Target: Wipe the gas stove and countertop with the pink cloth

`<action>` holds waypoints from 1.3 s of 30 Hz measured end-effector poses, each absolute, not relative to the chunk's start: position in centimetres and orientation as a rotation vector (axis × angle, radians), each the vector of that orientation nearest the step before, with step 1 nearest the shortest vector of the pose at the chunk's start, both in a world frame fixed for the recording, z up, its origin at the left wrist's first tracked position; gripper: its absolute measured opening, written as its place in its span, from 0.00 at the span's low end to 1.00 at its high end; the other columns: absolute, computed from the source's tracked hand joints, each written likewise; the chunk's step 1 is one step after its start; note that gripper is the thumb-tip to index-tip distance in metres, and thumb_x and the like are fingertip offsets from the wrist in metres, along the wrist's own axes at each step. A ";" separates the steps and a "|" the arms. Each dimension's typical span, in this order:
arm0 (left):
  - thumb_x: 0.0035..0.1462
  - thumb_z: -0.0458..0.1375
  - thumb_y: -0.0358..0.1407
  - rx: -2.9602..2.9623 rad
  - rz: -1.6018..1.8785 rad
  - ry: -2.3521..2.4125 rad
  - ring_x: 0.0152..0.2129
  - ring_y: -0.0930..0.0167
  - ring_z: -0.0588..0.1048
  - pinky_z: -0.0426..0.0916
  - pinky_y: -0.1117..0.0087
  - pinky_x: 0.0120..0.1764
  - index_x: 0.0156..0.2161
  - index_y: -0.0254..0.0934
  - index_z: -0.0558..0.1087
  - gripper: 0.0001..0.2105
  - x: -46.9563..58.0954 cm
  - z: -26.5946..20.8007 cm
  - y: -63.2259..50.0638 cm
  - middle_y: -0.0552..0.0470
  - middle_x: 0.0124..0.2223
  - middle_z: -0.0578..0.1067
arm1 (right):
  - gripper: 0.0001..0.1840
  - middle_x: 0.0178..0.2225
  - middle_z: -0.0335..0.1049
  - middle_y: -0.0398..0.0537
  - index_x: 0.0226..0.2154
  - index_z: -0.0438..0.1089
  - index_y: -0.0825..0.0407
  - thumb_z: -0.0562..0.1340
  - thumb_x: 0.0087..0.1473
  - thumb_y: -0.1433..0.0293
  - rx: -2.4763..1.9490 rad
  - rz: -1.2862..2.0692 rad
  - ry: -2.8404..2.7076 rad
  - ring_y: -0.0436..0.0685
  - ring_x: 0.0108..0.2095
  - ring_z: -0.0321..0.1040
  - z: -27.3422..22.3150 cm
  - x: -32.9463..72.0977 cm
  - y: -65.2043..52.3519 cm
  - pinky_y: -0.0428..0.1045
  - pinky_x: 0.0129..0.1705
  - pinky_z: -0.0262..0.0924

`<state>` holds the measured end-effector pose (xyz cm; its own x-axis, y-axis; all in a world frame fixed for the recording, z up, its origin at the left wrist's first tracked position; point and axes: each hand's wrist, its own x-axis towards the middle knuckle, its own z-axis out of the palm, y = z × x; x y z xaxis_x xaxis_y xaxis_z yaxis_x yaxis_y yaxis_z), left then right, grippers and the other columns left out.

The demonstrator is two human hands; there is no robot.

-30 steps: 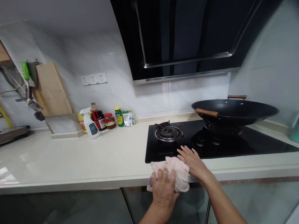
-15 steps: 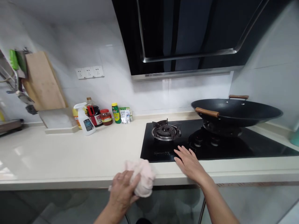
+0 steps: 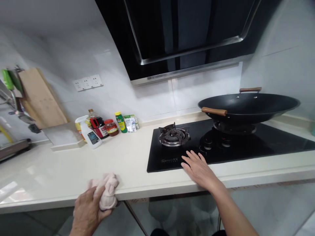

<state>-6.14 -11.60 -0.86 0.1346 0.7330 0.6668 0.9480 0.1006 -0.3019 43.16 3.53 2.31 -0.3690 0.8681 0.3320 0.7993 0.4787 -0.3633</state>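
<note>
A crumpled pale pink cloth (image 3: 108,191) is bunched in my left hand (image 3: 87,206), at the front edge of the white countertop (image 3: 61,167). Part of the cloth lies on the top and part hangs over the edge. My right hand (image 3: 198,168) rests palm down, fingers spread, across the front rim of the black glass gas cooktop (image 3: 157,154). Just beyond its fingertips are the control knobs (image 3: 207,144) and the bare left burner (image 3: 173,136).
A large black wok (image 3: 251,105) with wooden handles sits on the right burner. Along the wall stand a white spray bottle (image 3: 92,136), a dark sauce bottle (image 3: 98,124), a red-lidded jar (image 3: 111,127) and a green bottle (image 3: 121,122). A range hood (image 3: 187,32) hangs above.
My left hand has slid left along the counter edge with the cloth. My right hand stays in place on the cooktop's rim. The view has tilted slightly.
</note>
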 end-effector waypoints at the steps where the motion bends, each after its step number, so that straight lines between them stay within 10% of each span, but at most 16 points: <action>1: 0.45 0.67 0.52 -1.670 -0.356 -1.634 0.52 0.48 0.72 0.65 0.56 0.49 0.55 0.44 0.72 0.32 -4.7 -1.0 -11.4 0.42 0.51 0.76 | 0.32 0.70 0.54 0.56 0.65 0.67 0.50 0.44 0.71 0.52 -1.375 0.194 -2.245 0.66 0.73 0.44 2.2 43.1 3.5 0.68 0.72 0.38; 13: 0.26 0.79 0.55 -1.930 -0.541 -1.431 0.46 0.51 0.70 0.63 0.46 0.47 0.56 0.44 0.72 0.48 22.7 -2.3 -5.8 0.40 0.52 0.75 | 0.30 0.65 0.64 0.55 0.59 0.71 0.49 0.47 0.69 0.51 -1.006 0.437 -1.714 0.62 0.65 0.61 2.6 44.5 1.2 0.61 0.69 0.53; 19: 0.55 0.69 0.45 -2.082 -0.633 -1.340 0.40 0.57 0.70 0.67 0.51 0.41 0.55 0.36 0.74 0.25 30.5 -2.1 -3.3 0.40 0.45 0.75 | 0.23 0.62 0.66 0.53 0.60 0.68 0.46 0.50 0.70 0.57 -0.933 0.427 -1.656 0.62 0.63 0.63 0.1 43.4 -4.7 0.59 0.67 0.59; 26: 0.58 0.63 0.32 -2.546 -0.816 -1.169 0.46 0.60 0.74 0.71 0.56 0.47 0.61 0.39 0.70 0.25 26.0 1.5 -4.9 0.43 0.52 0.77 | 0.30 0.69 0.56 0.53 0.70 0.52 0.45 0.53 0.69 0.60 -1.028 0.122 -1.962 0.62 0.69 0.53 -2.8 43.3 -4.9 0.62 0.69 0.54; 34: 0.62 0.58 0.40 -2.424 -1.468 -1.592 0.45 0.65 0.79 0.73 0.62 0.51 0.47 0.41 0.78 0.11 15.7 5.0 -4.4 0.48 0.47 0.81 | 0.46 0.66 0.61 0.62 0.66 0.60 0.52 0.74 0.47 0.65 -1.152 -0.255 -2.206 0.75 0.68 0.53 -3.0 39.1 -3.5 0.71 0.67 0.50; 39: 0.58 0.59 0.50 -2.119 -1.602 -1.998 0.39 0.63 0.80 0.75 0.60 0.47 0.42 0.38 0.79 0.17 13.0 5.0 -1.9 0.46 0.42 0.82 | 0.32 0.63 0.66 0.64 0.63 0.65 0.55 0.67 0.58 0.65 -1.077 -0.280 -2.402 0.72 0.65 0.59 -1.3 30.8 -2.7 0.69 0.64 0.56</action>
